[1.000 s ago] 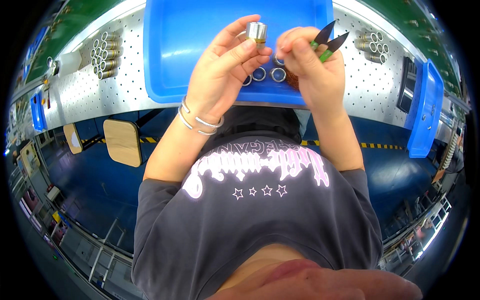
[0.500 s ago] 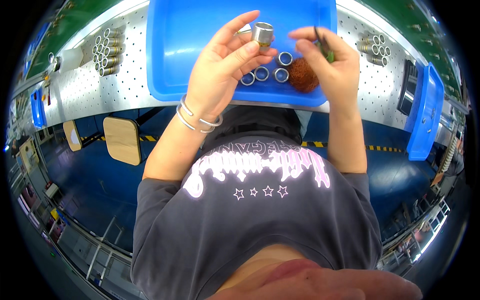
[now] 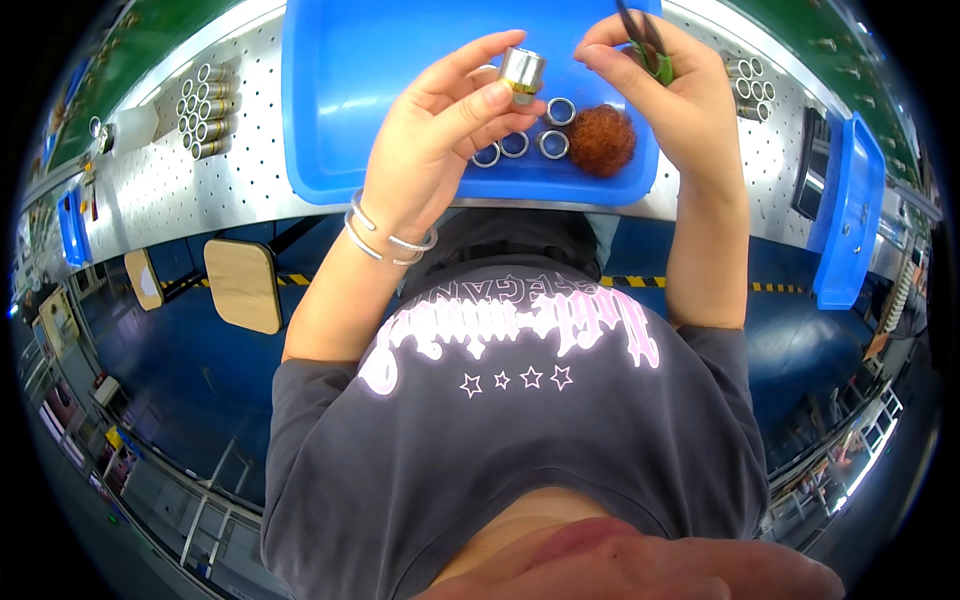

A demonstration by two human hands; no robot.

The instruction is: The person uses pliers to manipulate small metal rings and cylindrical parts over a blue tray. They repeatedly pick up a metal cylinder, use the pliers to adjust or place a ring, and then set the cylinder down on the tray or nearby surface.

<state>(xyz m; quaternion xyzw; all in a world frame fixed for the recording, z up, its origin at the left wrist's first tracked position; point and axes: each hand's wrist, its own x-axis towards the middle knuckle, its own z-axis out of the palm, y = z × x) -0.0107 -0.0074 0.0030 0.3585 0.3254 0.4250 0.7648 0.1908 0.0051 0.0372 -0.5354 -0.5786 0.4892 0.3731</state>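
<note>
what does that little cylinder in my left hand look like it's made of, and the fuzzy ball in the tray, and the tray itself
The small cylinder in your left hand looks like bright polished metal, probably steel: it shines silver, with a brassy yellow end. The reddish-brown ball looks like tangled fine copper wire, though plain fibre cannot be ruled out. The blue tray looks like smooth moulded plastic, with an even colour and soft sheen.

Factory assembly bench: perforated metal worktop (image 3: 180, 200), blue parts trays (image 3: 350, 100), floor-marking tape (image 3: 780, 288).
</note>
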